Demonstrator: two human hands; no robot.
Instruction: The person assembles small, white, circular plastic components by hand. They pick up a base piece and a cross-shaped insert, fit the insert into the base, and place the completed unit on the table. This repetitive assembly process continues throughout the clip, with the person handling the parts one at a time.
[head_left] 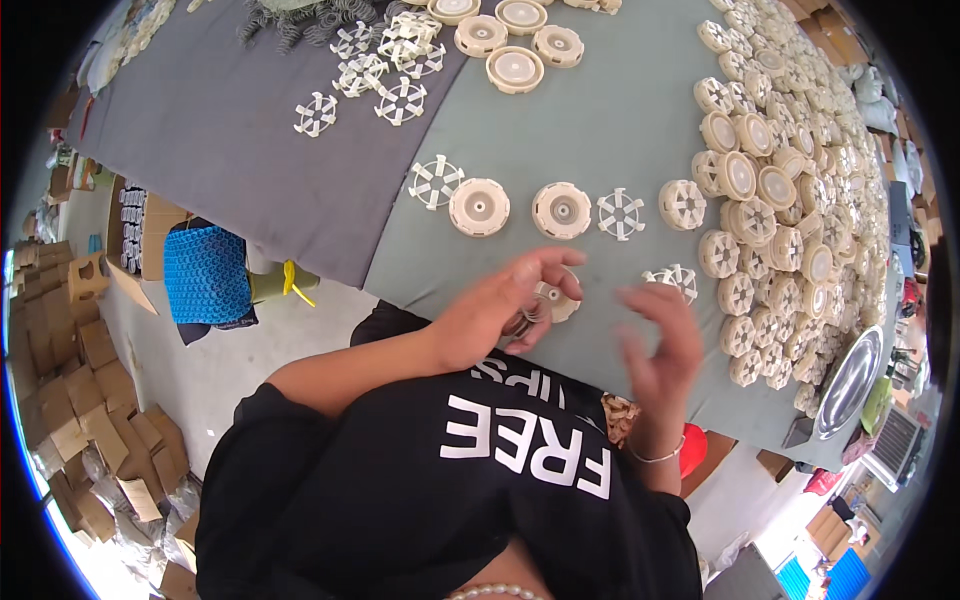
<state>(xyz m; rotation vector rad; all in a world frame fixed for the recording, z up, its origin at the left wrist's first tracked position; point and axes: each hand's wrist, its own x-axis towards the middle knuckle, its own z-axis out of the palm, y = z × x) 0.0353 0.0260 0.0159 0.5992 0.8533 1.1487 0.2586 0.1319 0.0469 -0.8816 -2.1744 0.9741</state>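
On the grey-green table cloth (600,130), a white spoked wheel (436,181) lies left of two round cream discs (479,207), with another disc (561,210) beside it. Nearer the body, the left hand (500,305) pinches a small cream disc (556,298) between thumb and fingertips, with a metal spring (522,324) under the palm. Just right, apart from the disc, the right hand (660,345) hovers with fingers spread and blurred, holding nothing. A big heap of cream parts (790,190) lies farther right.
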